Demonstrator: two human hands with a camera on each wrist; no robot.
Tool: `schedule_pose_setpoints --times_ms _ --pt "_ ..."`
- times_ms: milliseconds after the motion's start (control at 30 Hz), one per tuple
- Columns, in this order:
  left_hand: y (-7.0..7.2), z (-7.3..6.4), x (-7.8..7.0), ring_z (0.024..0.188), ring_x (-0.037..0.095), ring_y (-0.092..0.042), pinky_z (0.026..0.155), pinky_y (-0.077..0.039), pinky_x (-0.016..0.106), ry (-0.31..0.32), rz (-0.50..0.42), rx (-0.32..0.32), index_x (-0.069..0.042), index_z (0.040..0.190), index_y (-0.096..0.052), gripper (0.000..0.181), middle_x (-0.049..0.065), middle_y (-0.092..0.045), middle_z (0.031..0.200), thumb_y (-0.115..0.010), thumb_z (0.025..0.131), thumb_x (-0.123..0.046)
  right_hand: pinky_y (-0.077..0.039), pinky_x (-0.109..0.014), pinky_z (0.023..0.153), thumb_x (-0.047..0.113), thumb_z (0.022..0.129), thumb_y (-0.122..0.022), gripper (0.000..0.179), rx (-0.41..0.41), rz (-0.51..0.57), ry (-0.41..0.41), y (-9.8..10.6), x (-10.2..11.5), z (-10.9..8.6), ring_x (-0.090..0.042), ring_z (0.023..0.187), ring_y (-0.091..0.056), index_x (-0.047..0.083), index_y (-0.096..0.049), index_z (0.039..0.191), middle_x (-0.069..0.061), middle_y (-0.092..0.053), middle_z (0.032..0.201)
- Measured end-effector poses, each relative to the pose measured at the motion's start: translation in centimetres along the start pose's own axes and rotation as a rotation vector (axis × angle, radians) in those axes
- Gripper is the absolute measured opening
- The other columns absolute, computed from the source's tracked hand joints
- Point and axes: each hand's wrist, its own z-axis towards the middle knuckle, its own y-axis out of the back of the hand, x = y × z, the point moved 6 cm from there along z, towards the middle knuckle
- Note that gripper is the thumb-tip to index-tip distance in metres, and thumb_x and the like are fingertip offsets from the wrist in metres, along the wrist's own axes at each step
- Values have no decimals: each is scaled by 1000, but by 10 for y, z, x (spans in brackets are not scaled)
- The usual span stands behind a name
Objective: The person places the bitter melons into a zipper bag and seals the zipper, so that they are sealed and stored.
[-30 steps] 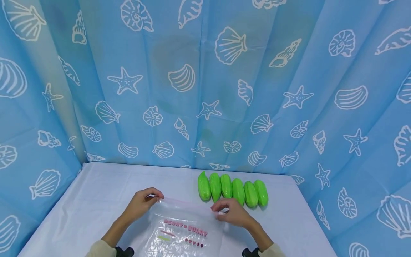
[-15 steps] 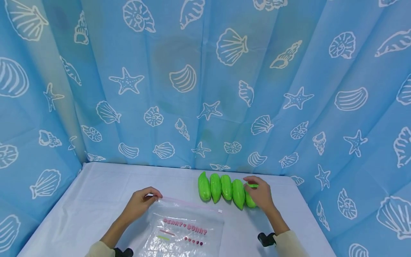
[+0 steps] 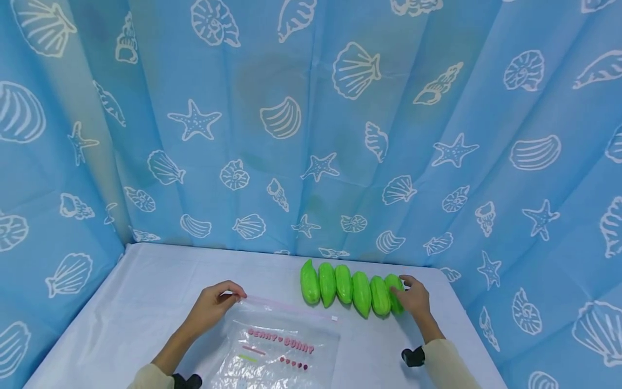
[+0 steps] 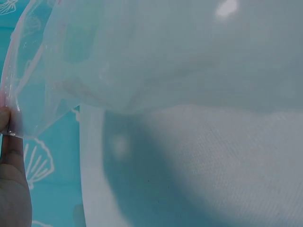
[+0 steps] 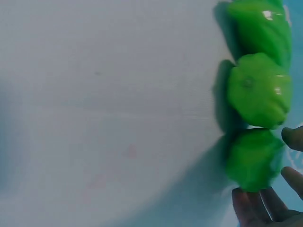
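Observation:
My left hand point(image 3: 216, 303) pinches the upper left corner of a clear zip bag point(image 3: 272, 367) printed with pink lettering. In the left wrist view, thumb and fingers hold the edge of the bag point(image 4: 42, 94), and the clear film hangs over the white cloth. A white slider point(image 3: 334, 319) sits at the right end of the bag's pink zip. My right hand point(image 3: 414, 297) grips the rightmost of several glossy green cucumber-shaped vegetables point(image 3: 394, 289). Seen from the right wrist, fingertips meet the underside of that end vegetable point(image 5: 255, 161), with the thumb at its upper right.
The other green vegetables point(image 3: 343, 283) lie side by side in a row near the table's back edge. A white cloth covers the table point(image 3: 165, 270). Blue curtain point(image 3: 311, 135) with white shells hangs behind and at both sides.
My right hand has left the bag's right side and moved right across the row to the end vegetable. My left hand stays on the bag's corner.

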Motion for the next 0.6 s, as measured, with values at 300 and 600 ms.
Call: schedule_pose_setpoints --times_ms 300,600 --pt "3 0 0 91 16 -64 85 -53 25 25 17 -12 -17 93 -70 26 -4 -68 94 -60 91 8 -49 -56 90 26 87 -69 60 -53 42 -51 -6 -12 -1 -50 113 -53 -9 -50 131 -36 -56 123" --pt "1 0 0 90 16 -63 83 -54 24 7 14 -5 -16 93 -70 27 -3 -69 94 -60 90 9 -49 -55 90 25 88 -69 58 -34 64 -77 -8 -16 0 -49 115 -53 -8 -51 132 -36 -55 125"
